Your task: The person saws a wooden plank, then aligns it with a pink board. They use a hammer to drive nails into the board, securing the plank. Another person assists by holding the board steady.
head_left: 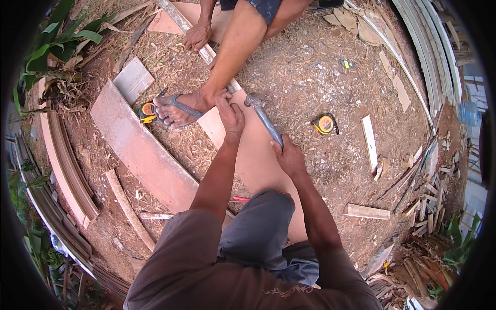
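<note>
My right hand (289, 155) is closed around the grey-blue handle of a hammer (266, 120), whose head is up near the end of a narrow wooden strip (177, 16). My left hand (231, 114) is at that same end, fingers bent and pressed together close to the other person's ankle; whatever they pinch is too small to make out. Beneath both arms lies a pinkish plywood sheet (253, 165), with my knee over it. A co-worker's hand (198, 36) grips the strip farther away, and the co-worker's foot (181, 108) in a flip-flop stands beside my left hand.
One yellow tape measure (148, 111) lies by the foot, another (325, 124) to the right. A long plywood panel (139, 144) lies at left, near stacked boards (64, 165). Offcuts (370, 142) and wood scraps (431, 201) litter the right side. More long boards (431, 51) are at far right.
</note>
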Action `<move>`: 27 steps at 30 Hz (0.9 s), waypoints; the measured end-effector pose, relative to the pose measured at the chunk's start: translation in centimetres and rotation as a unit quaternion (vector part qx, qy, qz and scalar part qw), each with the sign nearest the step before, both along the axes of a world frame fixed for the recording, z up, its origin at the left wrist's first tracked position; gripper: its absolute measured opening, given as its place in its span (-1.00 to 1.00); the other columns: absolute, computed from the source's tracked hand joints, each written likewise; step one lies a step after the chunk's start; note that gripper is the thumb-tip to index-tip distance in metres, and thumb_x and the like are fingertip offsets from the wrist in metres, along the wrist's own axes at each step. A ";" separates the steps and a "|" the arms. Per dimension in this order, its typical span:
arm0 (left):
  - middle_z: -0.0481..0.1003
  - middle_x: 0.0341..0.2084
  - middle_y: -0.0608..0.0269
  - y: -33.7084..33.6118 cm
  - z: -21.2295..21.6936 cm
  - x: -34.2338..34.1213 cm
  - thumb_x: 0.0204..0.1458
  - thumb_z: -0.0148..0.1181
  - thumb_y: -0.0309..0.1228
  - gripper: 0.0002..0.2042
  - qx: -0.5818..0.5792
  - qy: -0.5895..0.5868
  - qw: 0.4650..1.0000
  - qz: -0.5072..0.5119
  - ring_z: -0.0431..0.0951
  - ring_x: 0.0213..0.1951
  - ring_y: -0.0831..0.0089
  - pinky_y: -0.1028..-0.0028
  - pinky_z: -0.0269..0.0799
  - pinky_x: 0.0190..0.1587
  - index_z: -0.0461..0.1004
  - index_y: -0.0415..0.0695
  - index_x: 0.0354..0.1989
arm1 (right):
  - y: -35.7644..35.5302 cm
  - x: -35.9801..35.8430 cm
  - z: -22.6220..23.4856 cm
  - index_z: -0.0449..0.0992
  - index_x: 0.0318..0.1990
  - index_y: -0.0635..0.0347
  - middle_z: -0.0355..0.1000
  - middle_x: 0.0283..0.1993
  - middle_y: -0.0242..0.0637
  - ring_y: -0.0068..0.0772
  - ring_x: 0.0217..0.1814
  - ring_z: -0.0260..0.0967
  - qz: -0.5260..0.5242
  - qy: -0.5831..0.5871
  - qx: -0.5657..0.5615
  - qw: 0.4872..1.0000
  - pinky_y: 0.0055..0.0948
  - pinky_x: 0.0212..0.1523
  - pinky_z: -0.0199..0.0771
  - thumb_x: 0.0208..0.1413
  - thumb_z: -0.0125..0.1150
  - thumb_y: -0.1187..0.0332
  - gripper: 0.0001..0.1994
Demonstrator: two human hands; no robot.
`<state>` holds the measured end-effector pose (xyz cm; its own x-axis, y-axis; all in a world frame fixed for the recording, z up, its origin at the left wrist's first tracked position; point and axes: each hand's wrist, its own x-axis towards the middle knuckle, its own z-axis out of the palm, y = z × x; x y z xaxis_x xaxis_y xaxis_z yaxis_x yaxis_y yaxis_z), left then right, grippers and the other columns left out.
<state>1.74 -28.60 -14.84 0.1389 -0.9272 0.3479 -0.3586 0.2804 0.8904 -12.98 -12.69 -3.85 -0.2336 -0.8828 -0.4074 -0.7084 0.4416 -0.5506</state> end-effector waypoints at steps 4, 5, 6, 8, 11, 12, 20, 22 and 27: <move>0.30 -0.07 -0.21 -0.1 0.5 0.0 -0.02 -0.15 -0.72 -0.74 0.011 -0.052 0.999 -0.011 0.37 0.10 -0.16 0.09 0.30 0.21 0.27 -0.30 -0.13 | 5.7 -1.5 1.5 0.38 -0.04 0.22 0.46 -0.45 0.07 0.21 -0.37 0.48 -0.112 -0.112 -0.039 0.987 0.07 -0.33 0.39 0.39 0.01 0.04 -0.63; 0.31 -0.07 -0.21 -0.1 0.6 -0.1 0.01 -0.12 -0.70 -0.77 0.022 -0.051 0.998 -0.017 0.37 0.10 -0.16 0.09 0.31 0.21 0.27 -0.30 -0.13 | 7.9 -2.3 1.9 0.40 -0.05 0.23 0.44 -0.47 0.05 0.16 -0.40 0.48 -0.119 -0.157 -0.065 0.978 0.03 -0.36 0.39 0.40 0.00 0.04 -0.63; 0.32 -0.06 -0.20 0.0 0.7 -0.1 0.03 -0.10 -0.68 -0.79 0.043 -0.048 0.998 -0.026 0.38 0.10 -0.15 0.10 0.31 0.21 0.28 -0.29 -0.13 | 10.6 -2.9 2.4 0.40 -0.07 0.23 0.41 -0.48 -0.02 0.04 -0.43 0.44 -0.154 -0.141 -0.056 0.976 -0.03 -0.37 0.38 0.39 0.01 0.03 -0.62; 0.35 0.01 -0.16 0.2 1.1 -0.1 0.10 0.00 -0.57 -0.78 0.002 -0.106 0.994 -0.036 0.37 0.14 -0.10 0.13 0.31 0.24 0.36 -0.26 -0.07 | 16.1 -4.5 3.7 0.42 -0.10 0.24 0.36 -0.52 -0.15 -0.19 -0.48 0.36 -0.200 -0.146 -0.028 0.968 -0.16 -0.41 0.35 0.39 0.02 0.02 -0.61; 0.35 0.11 -0.10 0.3 1.8 -0.3 0.11 0.07 -0.48 -0.72 0.027 -0.108 0.991 -0.071 0.36 0.18 -0.05 0.17 0.29 0.28 0.47 -0.22 0.00 | 24.8 -6.2 6.9 0.44 -0.13 0.26 0.32 -0.53 -0.25 -0.41 -0.48 0.30 -0.292 -0.129 0.060 0.946 -0.26 -0.43 0.34 0.38 0.04 0.00 -0.58; 0.35 0.11 -0.10 0.3 2.1 -0.4 0.10 0.08 -0.48 -0.73 0.027 -0.133 0.988 -0.081 0.36 0.18 -0.05 0.18 0.30 0.27 0.48 -0.22 -0.02 | 27.8 -6.4 8.3 0.45 -0.10 0.25 0.32 -0.52 -0.26 -0.42 -0.47 0.30 -0.333 -0.152 0.086 0.926 -0.27 -0.41 0.33 0.38 0.04 -0.01 -0.58; 0.60 -0.19 0.09 -2.6 3.1 -4.2 0.12 0.14 -0.44 -0.82 0.049 -0.331 0.913 -0.233 0.56 -0.04 0.07 0.08 0.41 0.09 0.61 -0.04 -0.13 | 44.8 -3.0 12.8 0.40 -0.12 0.17 0.18 -0.57 -0.47 -0.63 -0.65 0.15 -0.541 -0.168 0.065 0.821 -0.55 -0.67 0.23 0.38 -0.02 -0.12 -0.53; 0.60 -0.18 0.09 -2.0 3.6 -4.8 0.13 0.14 -0.43 -0.82 0.114 -0.348 0.902 -0.229 0.55 -0.01 0.07 0.10 0.41 0.09 0.61 -0.02 -0.14 | 46.3 -1.8 13.4 0.38 -0.17 0.15 0.18 -0.57 -0.46 -0.62 -0.67 0.15 -0.571 -0.170 0.069 0.800 -0.54 -0.67 0.24 0.39 -0.03 -0.13 -0.54; 0.43 0.17 0.01 7.4 5.4 -2.6 0.14 0.16 -0.32 -0.61 0.059 -0.344 0.873 -0.341 0.42 0.19 0.02 0.09 0.29 0.26 0.49 -0.05 0.16 | 48.5 0.2 15.5 0.37 -0.18 0.10 0.21 -0.57 -0.49 -0.64 -0.66 0.16 -0.610 -0.191 0.037 0.768 -0.56 -0.66 0.21 0.40 -0.01 -0.10 -0.58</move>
<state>-0.88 -21.18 -9.47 -0.6628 -0.7482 0.0292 -0.6052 0.5583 0.5676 -12.76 35.83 11.60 -0.7196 -0.0727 -0.6906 0.4654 0.6876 -0.5573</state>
